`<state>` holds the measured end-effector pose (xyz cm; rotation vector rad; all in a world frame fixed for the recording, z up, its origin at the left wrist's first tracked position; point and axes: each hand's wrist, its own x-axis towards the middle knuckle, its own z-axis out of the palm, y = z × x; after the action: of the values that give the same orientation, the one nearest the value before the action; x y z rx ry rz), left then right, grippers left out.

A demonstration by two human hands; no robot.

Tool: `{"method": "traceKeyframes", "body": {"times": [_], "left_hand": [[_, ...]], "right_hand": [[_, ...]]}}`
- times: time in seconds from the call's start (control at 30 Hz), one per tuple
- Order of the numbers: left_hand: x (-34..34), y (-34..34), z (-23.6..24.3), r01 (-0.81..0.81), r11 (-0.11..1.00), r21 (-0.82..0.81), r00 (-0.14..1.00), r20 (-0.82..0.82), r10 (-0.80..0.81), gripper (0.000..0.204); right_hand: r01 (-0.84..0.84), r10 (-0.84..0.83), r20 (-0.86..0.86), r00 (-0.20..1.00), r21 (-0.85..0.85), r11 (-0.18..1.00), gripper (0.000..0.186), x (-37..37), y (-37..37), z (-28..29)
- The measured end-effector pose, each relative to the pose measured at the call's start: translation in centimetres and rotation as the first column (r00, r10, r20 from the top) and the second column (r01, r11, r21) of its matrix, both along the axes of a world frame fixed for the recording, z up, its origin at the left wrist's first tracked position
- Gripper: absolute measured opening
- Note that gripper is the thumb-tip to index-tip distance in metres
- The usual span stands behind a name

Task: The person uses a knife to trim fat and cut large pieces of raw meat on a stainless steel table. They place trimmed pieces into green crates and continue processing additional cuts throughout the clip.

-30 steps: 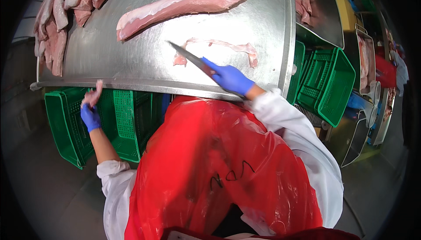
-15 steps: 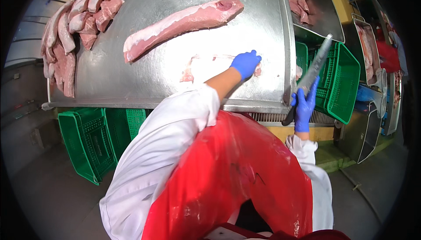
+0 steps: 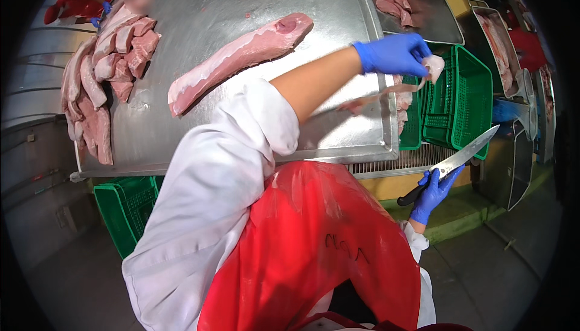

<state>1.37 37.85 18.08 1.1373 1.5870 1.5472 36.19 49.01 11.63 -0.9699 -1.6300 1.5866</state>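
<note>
On my feed, the left hand [image 3: 394, 55] pinches a strip of meat [image 3: 434, 67] by the green baskets [image 3: 474, 101], its tail trailing back over the surface [image 3: 199, 29]. I see the right hand [image 3: 436, 195] (well apart from the left) gripping a knife [image 3: 466, 156]. A long slab of meat [image 3: 238, 60] lies on the surface.

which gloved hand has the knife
The right hand, lower in the picture, holds the knife; the left hand, higher up, pinches a pale meat strip.
</note>
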Motion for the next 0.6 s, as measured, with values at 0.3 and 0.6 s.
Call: {"method": "traceKeyframes", "body": {"times": [0.3, 0.6], "left_hand": [[-19.1, -15.2, -17.2, -0.704, 0.385, -0.596, 0.696, -0.686, 0.212, 0.043], [-14.8, -17.4, -17.9, -0.65, 0.544, -0.531, 0.736, -0.619, 0.276, 0.036]], "right_hand": [[-0.102, 0.112, 0.076, 0.991, -0.121, 0.987, 0.08, -5.2, -0.6, -2.8], [-0.648, 0.668, 0.153, 0.728, -0.165, 0.744, 0.079, -24.7, -7.9, -9.9]]}}
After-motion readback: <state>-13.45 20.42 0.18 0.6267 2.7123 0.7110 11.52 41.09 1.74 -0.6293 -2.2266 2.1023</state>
